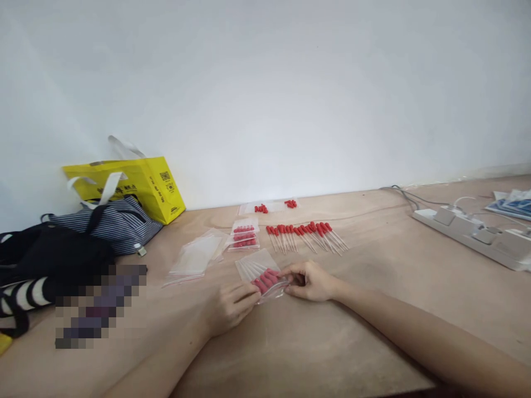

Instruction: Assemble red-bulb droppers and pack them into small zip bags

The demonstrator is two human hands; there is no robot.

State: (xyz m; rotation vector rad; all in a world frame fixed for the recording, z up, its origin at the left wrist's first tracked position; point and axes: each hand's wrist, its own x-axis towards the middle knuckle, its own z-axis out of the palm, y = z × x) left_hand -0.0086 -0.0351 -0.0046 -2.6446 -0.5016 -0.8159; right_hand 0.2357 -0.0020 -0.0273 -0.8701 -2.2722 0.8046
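Note:
A clear zip bag [254, 264] lies on the table between my hands, with several red-tipped white sticks inside it. The bag's open-end strip faces me. My left hand [233, 307] grips its near left corner, fingers closed on the edge. At the right edge, my right hand [309, 281] pinches the bag between thumb and fingers. Behind it, a row of loose red-tipped sticks [307, 231] is spread out, red ends away from me. Filled bags [244, 235] overlap in a stack to the left of that row. Flat bags without sticks [193, 255] lie further left.
Near the wall lies another clear bag with red-tipped sticks [261, 209]. A yellow shopping bag [166, 190], a striped bag [124, 224] and a black bag [53, 254] crowd the left. On the right are a power strip [468, 235] with cables and blue-white packets [512, 204].

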